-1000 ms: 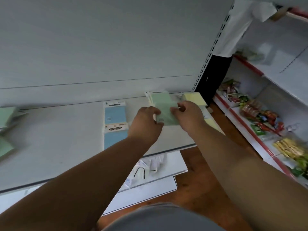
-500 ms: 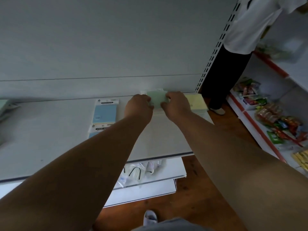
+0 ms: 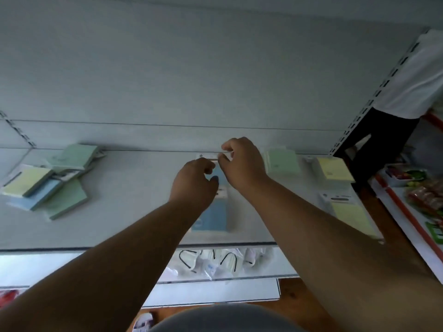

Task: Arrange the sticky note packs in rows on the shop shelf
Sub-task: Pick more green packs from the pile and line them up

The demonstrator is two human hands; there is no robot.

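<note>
Both hands meet at the back of the white shelf [image 3: 124, 226], over the rear blue sticky note pack [image 3: 221, 179]. My left hand [image 3: 194, 182] and my right hand [image 3: 242, 161] pinch that pack's white header edge. A second blue pack [image 3: 212, 216] lies in front of it, partly hidden by my left forearm. Right of my hands, a green pack [image 3: 281, 161] lies against the back wall. Further right are two yellow packs, one behind [image 3: 333, 170] and one in front [image 3: 351, 213]. A loose pile of green, yellow and blue packs [image 3: 48, 185] sits at the left.
A lower shelf [image 3: 263, 267] holds bagged face masks. A person in a white shirt and black trousers [image 3: 393, 130] stands at the right, beside a red-edged shelf of snacks [image 3: 422, 197]. Wooden floor shows below.
My hands have let go of the green pack, which now lies at the back wall, and have moved left onto the rear blue pack. The view has shifted to show the left pile.
</note>
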